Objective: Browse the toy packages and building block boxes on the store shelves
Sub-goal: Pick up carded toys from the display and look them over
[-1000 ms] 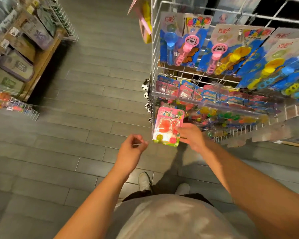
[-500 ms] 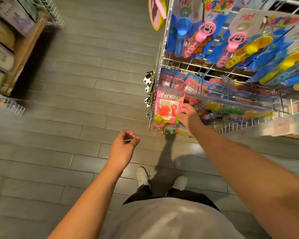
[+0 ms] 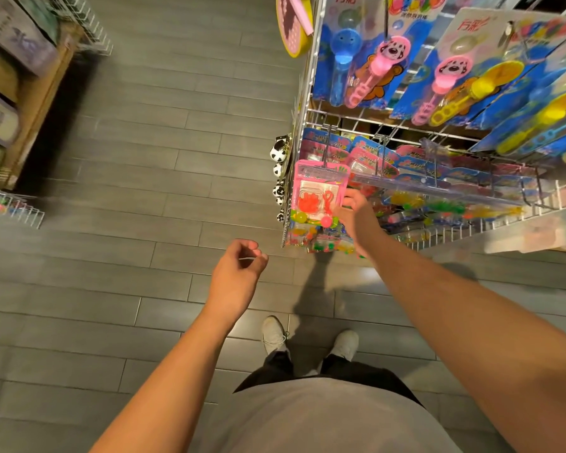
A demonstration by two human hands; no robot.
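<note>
My right hand grips the right edge of a pink toy package with an orange toy and coloured balls inside. The package is up against a metal hook at the left end of the white wire rack, in front of a row of similar pink and blue packs. My left hand hangs in front of me over the floor, fingers loosely curled, holding nothing. Blue cards of bubble wands hang on the rack's upper tier.
Small black-and-white ball toys hang down the rack's left side. A wooden shelf of boxes stands at far left with a wire basket below it. Grey plank floor lies between; my shoes are right below.
My right hand has carried the pink package up and away from me to the hook on the rack. The left hand stayed low and loosely curled. The view shifted closer to the rack.
</note>
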